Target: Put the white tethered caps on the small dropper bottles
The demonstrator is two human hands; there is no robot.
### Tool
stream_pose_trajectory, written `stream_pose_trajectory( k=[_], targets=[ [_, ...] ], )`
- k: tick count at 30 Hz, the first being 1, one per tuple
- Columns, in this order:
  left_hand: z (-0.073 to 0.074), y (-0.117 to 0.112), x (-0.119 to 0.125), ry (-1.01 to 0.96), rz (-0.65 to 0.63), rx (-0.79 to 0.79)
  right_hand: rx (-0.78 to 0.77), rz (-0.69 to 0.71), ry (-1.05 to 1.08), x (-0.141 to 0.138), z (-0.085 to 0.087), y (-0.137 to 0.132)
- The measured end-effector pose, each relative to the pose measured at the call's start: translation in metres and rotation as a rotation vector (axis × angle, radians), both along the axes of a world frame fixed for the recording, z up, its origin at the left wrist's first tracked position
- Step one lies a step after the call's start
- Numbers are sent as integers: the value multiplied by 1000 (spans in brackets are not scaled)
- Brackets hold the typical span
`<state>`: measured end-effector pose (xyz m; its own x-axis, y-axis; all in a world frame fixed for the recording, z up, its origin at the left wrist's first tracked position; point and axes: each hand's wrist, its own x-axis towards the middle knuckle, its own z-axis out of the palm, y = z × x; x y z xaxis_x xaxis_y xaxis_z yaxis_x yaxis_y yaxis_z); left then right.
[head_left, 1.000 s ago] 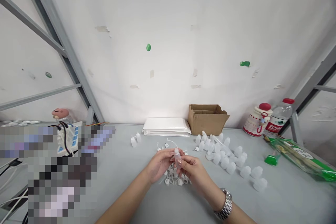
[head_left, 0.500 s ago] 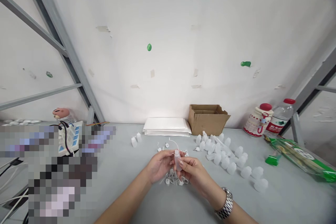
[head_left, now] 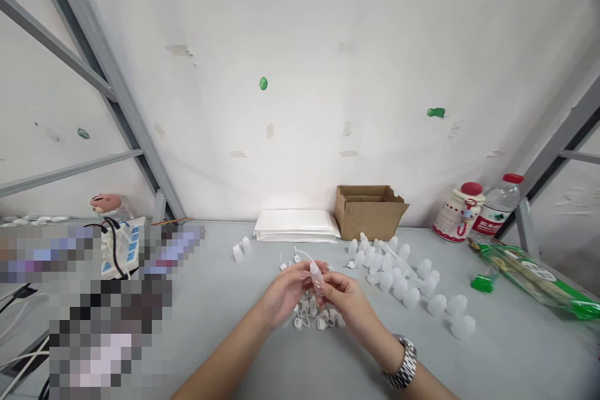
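Observation:
Between my two hands, above the grey table, is a small translucent squeeze bottle [head_left: 316,274], tilted to the upper left. A thin white curved tube [head_left: 304,254] rises from its top. My right hand [head_left: 344,297] pinches the bottle's lower body between thumb and fingers. Around its upper part, my left hand [head_left: 287,292] has its fingers closed against the side. Partly hidden beneath the hands lies a pile of small white caps [head_left: 321,323] with thin tails. To the right lie several translucent bottles [head_left: 400,289], some upright and some on their sides.
Two small bottles [head_left: 238,254] stand at the left back. White padded envelopes [head_left: 295,225] and an open cardboard box [head_left: 370,219] stand against the wall. On the right are a red-lidded flask [head_left: 454,215], a water bottle [head_left: 499,206] and a green package [head_left: 534,272]. A power strip [head_left: 124,250] lies left.
The bottle has tipped from nearly upright to leaning left, and its curved tube has moved left. My hands have closed in slightly around it. The whole view has shifted a little.

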<state>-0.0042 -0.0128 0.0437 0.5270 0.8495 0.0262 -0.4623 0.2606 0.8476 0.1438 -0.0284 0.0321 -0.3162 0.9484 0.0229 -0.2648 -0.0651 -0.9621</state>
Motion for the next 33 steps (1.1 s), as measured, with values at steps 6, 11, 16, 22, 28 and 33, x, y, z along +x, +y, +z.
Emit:
stream_pose_trajectory(
  k=[6,11,16,22,28,33],
  targets=[
    [-1,-1,1,-15,32,-7,70,-91,-94,-2,0,-1],
    [0,0,1,4,84,37,110,-155,-165,-2,-1,-1],
    [2,-1,2,20,84,59,97,-150,-178,-2,0,-2],
    [0,-2,2,102,157,76,48,-87,-146,-1,3,-2],
    [-2,-1,4,207,146,163,-65,37,26,-1,5,-6],
    [0,-2,2,269,73,222,-72,124,89,0,9,-7]
  ],
)
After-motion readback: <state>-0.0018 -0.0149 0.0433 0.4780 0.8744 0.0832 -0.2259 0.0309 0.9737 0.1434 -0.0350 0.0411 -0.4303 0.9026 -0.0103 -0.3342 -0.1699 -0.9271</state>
